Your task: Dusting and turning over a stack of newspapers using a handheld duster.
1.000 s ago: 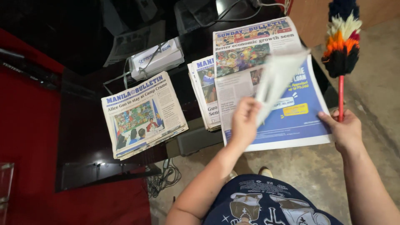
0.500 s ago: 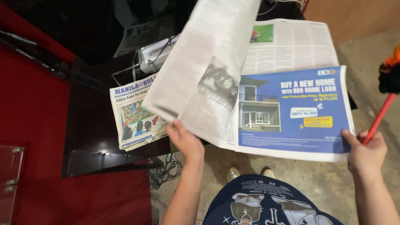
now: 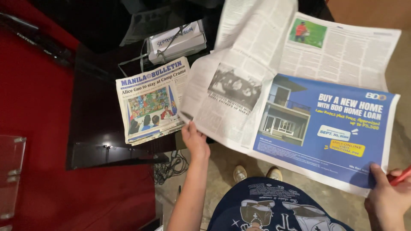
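View from above, looking down at a person's own two hands w/ an open newspaper [image 3: 299, 98] spread wide between them. Left hand [image 3: 195, 139] pinches the paper's lower left edge, thumb on top, fingers closed under the sheet. Right hand [image 3: 387, 199] grips the lower right corner, thumb pressed on the blue house advert, and also holds a thin red stick [image 3: 401, 175] against the palm; only a short bit of the stick shows.

Vs. half a sec ago: the left-hand page, then standing up and curling mid-turn, now lies lower and flatter, so the spread is more open. A grey photo on the left page faces up. The duster head seen at right has left the view. Left hand sits slightly further left & lower on the paper edge.

Beyond the paper, a dark glossy bench [image 3: 92, 124] carries a folded paper [image 3: 150, 102] w/ a colour front photo, lying flat, its right edge just under the open sheet. Behind it, a white box [image 3: 175, 42] w/ cables looped over it; cannot tell what's inside. Red floor [image 3: 38, 179] at left, tangled cords [image 3: 171, 164] below the bench edge. Person's shoes [image 3: 257, 173] and dark printed shirt [image 3: 278, 207] at bottom.
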